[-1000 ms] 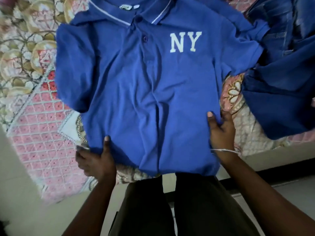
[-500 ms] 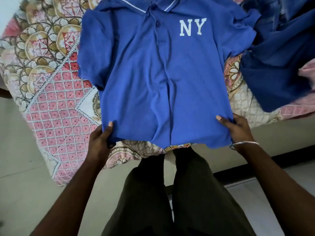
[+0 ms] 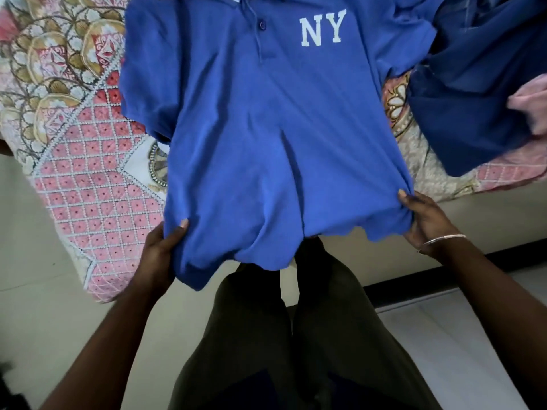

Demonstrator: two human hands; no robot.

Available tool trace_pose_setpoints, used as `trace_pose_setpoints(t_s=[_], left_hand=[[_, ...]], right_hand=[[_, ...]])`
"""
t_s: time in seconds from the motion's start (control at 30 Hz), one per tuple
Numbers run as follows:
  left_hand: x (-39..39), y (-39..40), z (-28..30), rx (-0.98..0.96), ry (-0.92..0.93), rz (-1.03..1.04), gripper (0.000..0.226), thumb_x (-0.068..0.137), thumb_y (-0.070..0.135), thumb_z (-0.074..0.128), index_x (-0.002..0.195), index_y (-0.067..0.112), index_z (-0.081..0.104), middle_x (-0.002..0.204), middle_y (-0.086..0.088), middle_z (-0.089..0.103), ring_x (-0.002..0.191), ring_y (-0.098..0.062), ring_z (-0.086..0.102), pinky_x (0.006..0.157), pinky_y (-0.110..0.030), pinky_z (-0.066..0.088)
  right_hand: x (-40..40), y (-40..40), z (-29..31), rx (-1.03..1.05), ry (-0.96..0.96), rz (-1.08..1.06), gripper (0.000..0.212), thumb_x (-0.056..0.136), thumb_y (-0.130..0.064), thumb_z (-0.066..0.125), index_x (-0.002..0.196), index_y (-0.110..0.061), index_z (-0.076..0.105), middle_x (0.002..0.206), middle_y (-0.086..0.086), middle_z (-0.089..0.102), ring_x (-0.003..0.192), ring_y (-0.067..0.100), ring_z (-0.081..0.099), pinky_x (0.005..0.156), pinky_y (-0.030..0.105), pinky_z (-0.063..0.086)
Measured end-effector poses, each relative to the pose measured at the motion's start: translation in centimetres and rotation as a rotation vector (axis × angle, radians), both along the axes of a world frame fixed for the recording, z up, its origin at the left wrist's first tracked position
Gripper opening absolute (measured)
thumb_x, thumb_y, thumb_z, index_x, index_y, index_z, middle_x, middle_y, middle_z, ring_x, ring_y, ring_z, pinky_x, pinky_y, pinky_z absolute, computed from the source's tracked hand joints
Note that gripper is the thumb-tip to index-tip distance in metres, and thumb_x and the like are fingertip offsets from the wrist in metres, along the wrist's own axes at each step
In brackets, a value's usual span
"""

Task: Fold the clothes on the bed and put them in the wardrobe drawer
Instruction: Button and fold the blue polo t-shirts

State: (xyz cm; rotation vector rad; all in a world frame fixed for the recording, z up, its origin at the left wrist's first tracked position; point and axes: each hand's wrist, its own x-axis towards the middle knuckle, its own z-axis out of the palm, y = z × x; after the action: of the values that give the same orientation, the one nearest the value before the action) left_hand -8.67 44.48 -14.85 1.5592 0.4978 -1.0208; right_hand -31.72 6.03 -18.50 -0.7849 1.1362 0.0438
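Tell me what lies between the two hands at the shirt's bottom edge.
In the head view, only the blue polo shirt's hem spans from left hand to right hand; behind it show the person's dark trousers.

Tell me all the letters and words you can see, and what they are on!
"NY" in white letters on the chest of the blue polo shirt.
Nothing else can be read: the shirt's neck label is cut off at the top edge, and the bedspread has only patterns.

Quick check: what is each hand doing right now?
Left hand: grips the blue polo shirt at its bottom left corner.
Right hand: grips the shirt's bottom right corner.
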Motion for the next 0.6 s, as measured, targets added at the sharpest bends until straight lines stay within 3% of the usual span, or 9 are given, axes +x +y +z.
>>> trace_pose_setpoints(t_s=[0.07,0.17,0.2,0.27,0.33,0.4,0.47,0.53,0.6], left_hand=[[-1.5,1.0,-1.2,0.150,0.006,-0.148,0.032,0.079,0.030,0.078,0.106,0.016,0.069,0.100,-0.001,0.076,0.092,-0.024,0.072,0.065,-0.033,0.057],[-3.3,1.7,-2.3,0.394,-0.112,-0.208,0.019,0.087,0.030,0.074,0.098,0.016,0.067,0.081,0.004,0.074,0.074,-0.023,0.068,0.048,-0.031,0.053],[-3.6,1.9,-2.8,0.458,-0.165,-0.221,0.018,0.091,0.027,0.070,0.101,0.012,0.065,0.085,0.000,0.073,0.073,-0.024,0.068,0.048,-0.033,0.055],[-4.0,2.0,-3.5,0.638,-0.296,-0.319,0.019,0.096,0.023,0.063,0.102,0.005,0.061,0.091,-0.009,0.067,0.073,-0.029,0.065,0.055,-0.032,0.050],[-4.6,1.9,-4.2,0.750,-0.368,-0.344,0.015,0.099,0.017,0.056,0.099,0.002,0.058,0.090,-0.012,0.062,0.080,-0.032,0.060,0.062,-0.032,0.040],[-5.2,1.7,-4.7,0.768,-0.433,-0.320,0.015,0.100,0.013,0.052,0.107,0.001,0.058,0.096,-0.013,0.062,0.090,-0.031,0.057,0.071,-0.034,0.037],[-5.8,1.5,-5.2,0.782,-0.577,-0.310,0.025,0.097,0.013,0.057,0.119,0.003,0.056,0.111,-0.015,0.062,0.101,-0.030,0.054,0.082,-0.038,0.043],[-6.4,1.2,-5.8,0.817,-0.693,-0.316,0.032,0.092,0.018,0.067,0.116,0.001,0.056,0.113,-0.018,0.058,0.103,-0.034,0.052,0.087,-0.041,0.043],[-6.5,0.7,-6.3,0.838,-0.636,-0.279,0.027,0.089,0.022,0.071,0.104,0.003,0.061,0.106,-0.017,0.060,0.096,-0.033,0.056,0.081,-0.034,0.041]], right_hand=[[-0.3,0.4,-0.8,0.016,-0.004,0.008,0.032,0.092,-0.031,0.057,0.115,-0.013,0.069,0.118,0.003,0.071,0.111,0.015,0.065,0.092,0.029,0.055],[-1.6,0.6,-1.5,-0.231,0.185,0.271,0.030,0.097,-0.027,0.058,0.123,-0.012,0.061,0.110,-0.001,0.071,0.097,0.009,0.068,0.077,0.016,0.054],[-2.2,0.2,-1.6,-0.381,0.277,0.348,0.029,0.095,-0.028,0.063,0.120,-0.012,0.064,0.106,-0.001,0.071,0.092,0.008,0.067,0.073,0.013,0.053],[-3.3,-0.7,-1.6,-0.629,0.393,0.409,0.019,0.090,-0.031,0.071,0.094,-0.013,0.070,0.084,-0.006,0.072,0.078,0.007,0.065,0.065,0.011,0.048],[-3.9,-1.4,-1.9,-0.719,0.380,0.421,0.018,0.089,-0.023,0.072,0.074,-0.020,0.062,0.062,-0.015,0.066,0.062,-0.004,0.058,0.057,0.008,0.041],[-4.6,-1.4,-2.6,-0.635,0.304,0.398,0.018,0.089,-0.008,0.069,0.080,-0.022,0.062,0.066,-0.025,0.068,0.064,-0.009,0.061,0.065,0.010,0.046],[-5.0,-1.1,-3.3,-0.569,0.282,0.398,0.025,0.085,0.002,0.070,0.088,-0.021,0.062,0.076,-0.022,0.072,0.072,-0.006,0.064,0.073,0.020,0.053],[-5.2,-0.7,-3.9,-0.562,0.300,0.391,0.033,0.081,0.007,0.072,0.090,-0.021,0.057,0.076,-0.019,0.073,0.072,-0.006,0.065,0.071,0.018,0.054],[-5.3,0.4,-4.4,-0.615,0.329,0.352,0.039,0.080,0.005,0.074,0.091,-0.027,0.053,0.077,-0.010,0.072,0.071,-0.006,0.064,0.068,0.017,0.053]])
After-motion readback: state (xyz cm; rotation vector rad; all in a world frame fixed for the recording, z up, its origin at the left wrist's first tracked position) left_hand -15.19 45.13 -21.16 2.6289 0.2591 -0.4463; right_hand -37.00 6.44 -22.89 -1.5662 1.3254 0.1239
